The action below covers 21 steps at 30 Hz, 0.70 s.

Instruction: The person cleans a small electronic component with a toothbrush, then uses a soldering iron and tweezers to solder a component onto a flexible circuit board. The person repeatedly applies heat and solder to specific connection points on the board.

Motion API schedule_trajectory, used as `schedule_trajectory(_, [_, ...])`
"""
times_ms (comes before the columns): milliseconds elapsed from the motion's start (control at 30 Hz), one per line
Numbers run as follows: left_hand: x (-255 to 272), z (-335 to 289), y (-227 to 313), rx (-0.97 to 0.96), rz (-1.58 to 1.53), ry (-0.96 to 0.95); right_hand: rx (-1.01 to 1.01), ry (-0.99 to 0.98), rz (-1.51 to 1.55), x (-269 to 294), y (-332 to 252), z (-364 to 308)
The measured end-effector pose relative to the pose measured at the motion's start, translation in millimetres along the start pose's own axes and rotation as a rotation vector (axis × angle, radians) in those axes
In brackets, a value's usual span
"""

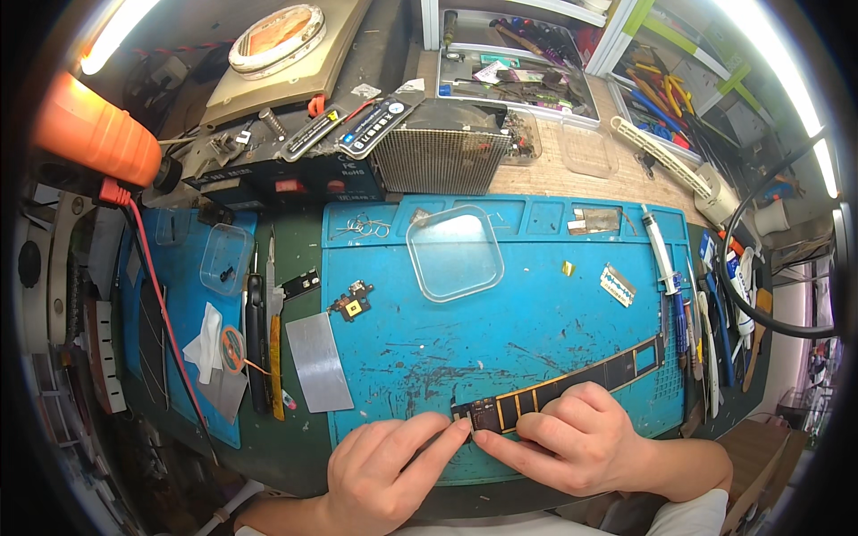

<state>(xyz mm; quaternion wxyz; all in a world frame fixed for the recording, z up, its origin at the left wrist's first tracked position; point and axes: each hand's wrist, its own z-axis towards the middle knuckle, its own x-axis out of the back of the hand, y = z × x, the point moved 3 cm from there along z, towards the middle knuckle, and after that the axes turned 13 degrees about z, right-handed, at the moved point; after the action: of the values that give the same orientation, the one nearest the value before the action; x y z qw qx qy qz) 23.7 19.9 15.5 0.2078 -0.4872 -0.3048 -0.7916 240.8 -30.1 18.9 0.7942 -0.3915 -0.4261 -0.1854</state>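
Observation:
A long dark strip with gold-edged rectangular panels (563,384) lies slantwise across the blue work mat (393,357), its right end farther from me. At its left end, a small circuit section with tiny parts shows. My left hand (380,460) is closed, with thumb and forefinger pinched at that end; the fingertips cover what lies between them. My right hand (576,442) is curled over the strip's near edge, its forefinger and thumb beside the left fingertips and its other fingers folded. Both hands nearly meet at the strip's left end.
Beyond the hands stands a clear plastic box (456,255). A metal plate (320,362), a small circuit part (353,302) and a razor blade (618,285) lie around it. Knives (268,339) line the left; a syringe (659,246) and tools line the right. An orange heat tool (94,129) hangs upper left.

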Motion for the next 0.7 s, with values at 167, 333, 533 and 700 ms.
schedule_trajectory(167, [1.4, -0.1, 0.9, -0.005, 0.006, 0.014, 0.011, 0.027, 0.004, -0.2, -0.5, 0.6])
schedule_trajectory(333, [-1.4, 0.9, -3.3, -0.004, -0.052, -0.028, 0.009, 0.037, 0.004, -1.8, 2.3, -0.4])
schedule_trajectory(533, [-0.7, 0.2, -4.0, 0.002, -0.071, -0.028, 0.008, 0.059, 0.04, 0.1, 2.2, 0.0])
schedule_trajectory(700, [-1.6, -3.1, -5.6, -0.021, -0.054, -0.04, 0.013, 0.061, 0.051, 1.6, 1.9, 0.4])
